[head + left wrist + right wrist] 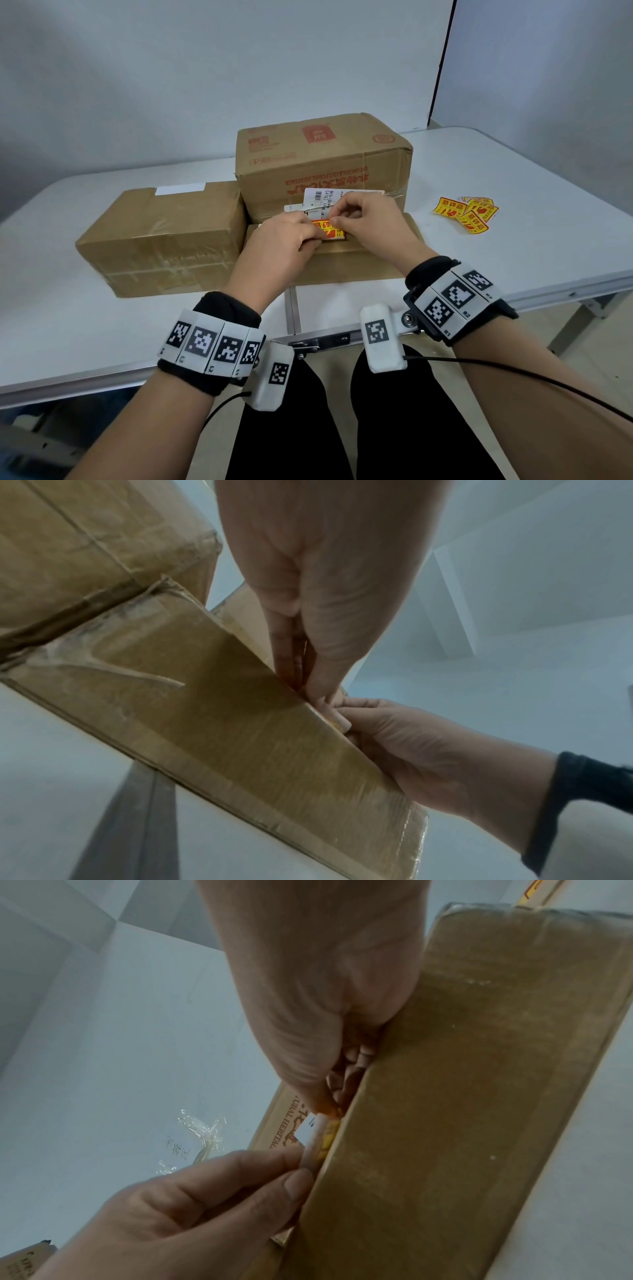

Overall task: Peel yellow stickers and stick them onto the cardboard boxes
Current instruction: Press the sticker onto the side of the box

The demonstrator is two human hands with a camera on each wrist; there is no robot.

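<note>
A yellow sticker (327,228) with red print is held just above the top of the low front cardboard box (346,265). My left hand (317,237) pinches its left end and my right hand (337,219) pinches its upper right edge. In the right wrist view the sticker (327,1137) shows a yellow strip and a white layer beside the front box (479,1096). A tall box (322,161) with a white shipping label stands behind. A long box (161,240) lies to the left. My fingers hide most of the sticker.
A loose pile of yellow stickers (466,213) lies on the white table (513,246) to the right of the boxes. The table's front edge and a metal joint run just under my wrists. A grey wall stands behind.
</note>
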